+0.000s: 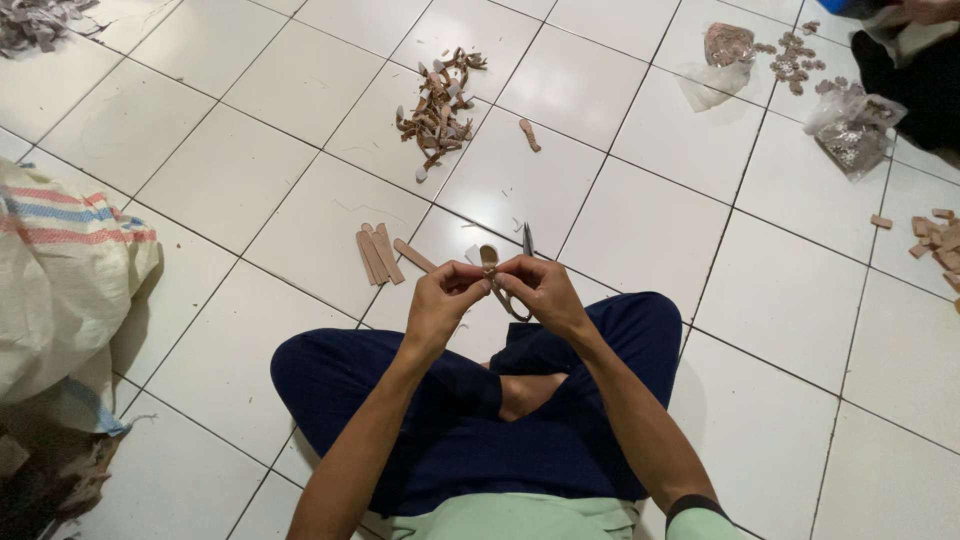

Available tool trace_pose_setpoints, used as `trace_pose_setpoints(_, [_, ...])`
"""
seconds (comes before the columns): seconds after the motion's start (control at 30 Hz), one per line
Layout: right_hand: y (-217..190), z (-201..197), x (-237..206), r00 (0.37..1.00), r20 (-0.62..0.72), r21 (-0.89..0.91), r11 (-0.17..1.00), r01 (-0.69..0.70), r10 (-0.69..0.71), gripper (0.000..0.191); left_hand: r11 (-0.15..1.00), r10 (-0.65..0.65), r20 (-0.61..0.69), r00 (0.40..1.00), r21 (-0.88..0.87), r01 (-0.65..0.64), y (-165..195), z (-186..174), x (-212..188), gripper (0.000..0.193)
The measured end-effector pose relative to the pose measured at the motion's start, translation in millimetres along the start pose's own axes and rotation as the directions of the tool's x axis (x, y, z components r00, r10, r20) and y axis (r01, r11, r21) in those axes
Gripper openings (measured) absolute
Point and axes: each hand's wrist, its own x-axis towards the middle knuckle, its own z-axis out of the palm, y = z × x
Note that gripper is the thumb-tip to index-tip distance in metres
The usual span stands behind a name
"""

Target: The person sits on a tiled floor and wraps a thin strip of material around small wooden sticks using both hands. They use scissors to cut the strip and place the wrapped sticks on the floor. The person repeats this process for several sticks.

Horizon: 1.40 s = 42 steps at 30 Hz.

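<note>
I sit cross-legged on a white tiled floor. My left hand (pixel 442 300) and my right hand (pixel 540 292) meet in front of me, both pinching a small tan leather strip (pixel 489 262) folded into a loop. A dark loop of the same piece hangs below the fingers. A pair of small dark scissors (pixel 527 240) lies on the tile just beyond my right hand. Several flat tan leather strips (pixel 376 254) lie side by side on the floor to the left of my hands.
A heap of tan leather scraps (pixel 438 110) lies farther ahead, one finished piece (pixel 529 134) beside it. A striped woven sack (pixel 60 280) stands at left. At top right sit plastic bags (pixel 850 125), small brown pieces (pixel 938 238) and another person's dark clothing (pixel 915 70).
</note>
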Motion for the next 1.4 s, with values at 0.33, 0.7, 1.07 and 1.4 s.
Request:
trace_pose_setpoints(0.33, [-3, 7, 8, 0.985, -0.156, -0.187, 0.981, 0.045, -0.075, 0.02, 0.907, 0.159, -0.094, 0.983, 0.407, -0.108, 11, 8, 4, 0.022])
trace_pose_setpoints(0.7, [-6, -3, 14, 0.983, -0.094, -0.376, 0.909, -0.18, 0.156, 0.022, 0.795, 0.391, -0.103, 0.915, 0.539, -0.279, 11, 15, 8, 0.02])
trace_pose_setpoints(1.07, [2, 17, 7, 0.966, -0.257, 0.051, 0.999, -0.017, 0.03, 0.023, 0.976, -0.009, 0.036, 0.999, -0.216, 0.016, 1, 2, 20, 0.031])
trace_pose_setpoints(1.4, [-5, 8, 10, 0.987, -0.152, 0.073, 0.996, 0.06, -0.048, 0.033, 0.984, 0.064, 0.015, 0.998, 0.166, -0.065, 17, 0, 5, 0.026])
